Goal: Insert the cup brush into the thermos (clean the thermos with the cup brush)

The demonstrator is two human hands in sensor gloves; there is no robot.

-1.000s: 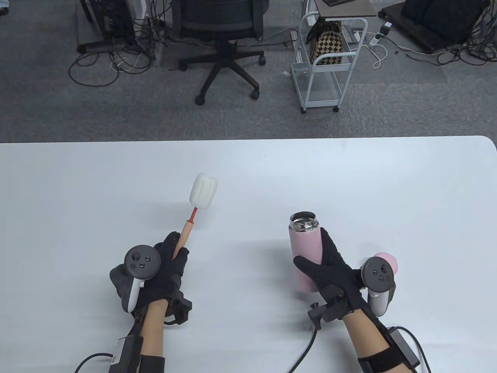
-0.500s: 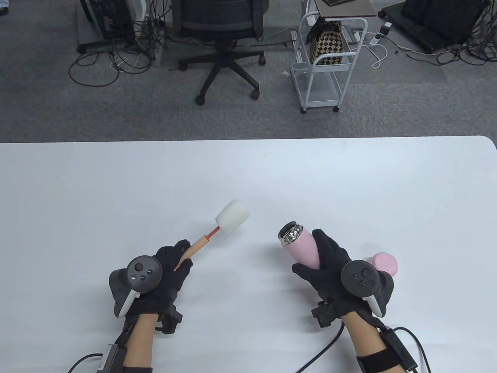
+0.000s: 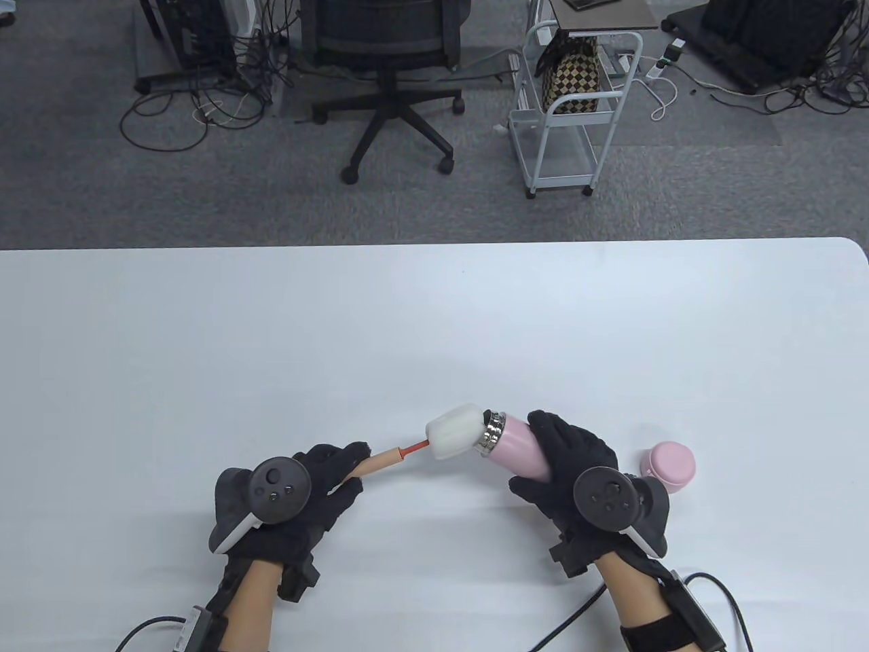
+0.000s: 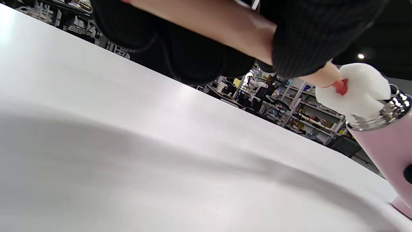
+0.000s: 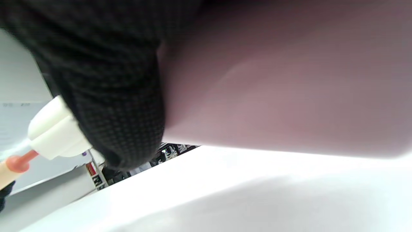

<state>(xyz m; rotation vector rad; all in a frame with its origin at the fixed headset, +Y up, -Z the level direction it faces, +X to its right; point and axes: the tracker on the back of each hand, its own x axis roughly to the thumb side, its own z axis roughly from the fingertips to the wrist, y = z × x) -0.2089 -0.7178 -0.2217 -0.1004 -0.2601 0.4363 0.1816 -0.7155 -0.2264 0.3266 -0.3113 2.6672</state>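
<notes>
My left hand (image 3: pixel 319 479) grips the tan wooden handle of the cup brush (image 3: pixel 383 460). Its white sponge head (image 3: pixel 453 430) presses against the steel mouth of the pink thermos (image 3: pixel 516 449). My right hand (image 3: pixel 567 468) grips the thermos body and holds it tilted, mouth toward the left, above the table. In the left wrist view the sponge head (image 4: pixel 354 88) sits at the thermos's steel rim (image 4: pixel 383 111). In the right wrist view the thermos body (image 5: pixel 283 80) fills the frame, with the sponge (image 5: pixel 53 132) at the left.
The pink thermos lid (image 3: pixel 669 465) lies on the white table (image 3: pixel 434 319) just right of my right hand. Cables trail from both wrists toward the table's near edge. An office chair (image 3: pixel 387 81) and a white cart (image 3: pixel 570 102) stand beyond the far edge.
My left hand swung the brush down and to the right until its sponge met the thermos mouth. My right hand tipped the thermos from upright to leaning left.
</notes>
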